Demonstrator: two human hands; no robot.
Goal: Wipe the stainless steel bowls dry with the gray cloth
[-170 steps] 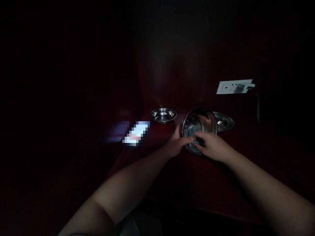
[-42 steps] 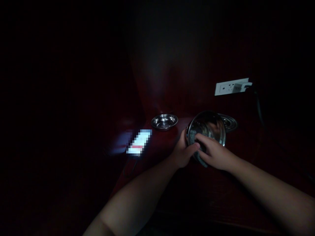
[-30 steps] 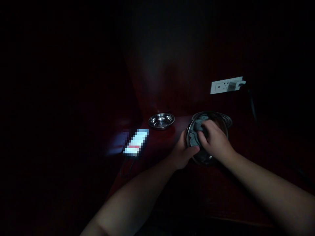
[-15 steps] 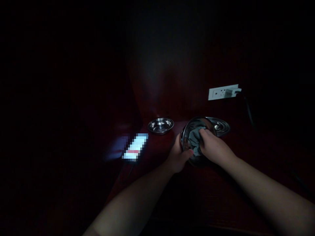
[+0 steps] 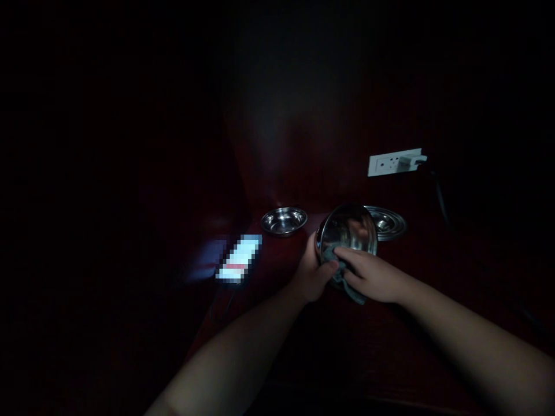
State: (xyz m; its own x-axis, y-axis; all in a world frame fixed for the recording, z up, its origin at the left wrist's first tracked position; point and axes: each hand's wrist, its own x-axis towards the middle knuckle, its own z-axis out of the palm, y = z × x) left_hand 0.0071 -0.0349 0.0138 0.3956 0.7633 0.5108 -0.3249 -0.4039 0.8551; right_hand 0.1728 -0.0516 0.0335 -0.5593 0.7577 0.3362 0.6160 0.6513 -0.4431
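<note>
Dimly, right fingers (image 5: 349, 257) pinch half-hidden cloth (image 5: 356, 293); left fingers (image 5: 328, 270) grip bowl (image 5: 361, 230), mostly hidden behind it.

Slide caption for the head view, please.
In dim light, left hand grips a tilted metal bowl; right hand holds a grey cloth at its rim.

gry-grn cloth (image 5: 352, 293), silvery bowl (image 5: 362, 228), dk red tbl (image 5: 277, 268), wht socket plate (image 5: 385, 165)

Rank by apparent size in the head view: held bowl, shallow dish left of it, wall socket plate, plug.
1. Held bowl: largest, though nearer the camera.
2. Shallow dish and socket plate: too alike to rank.
3. Plug: smallest.
</note>
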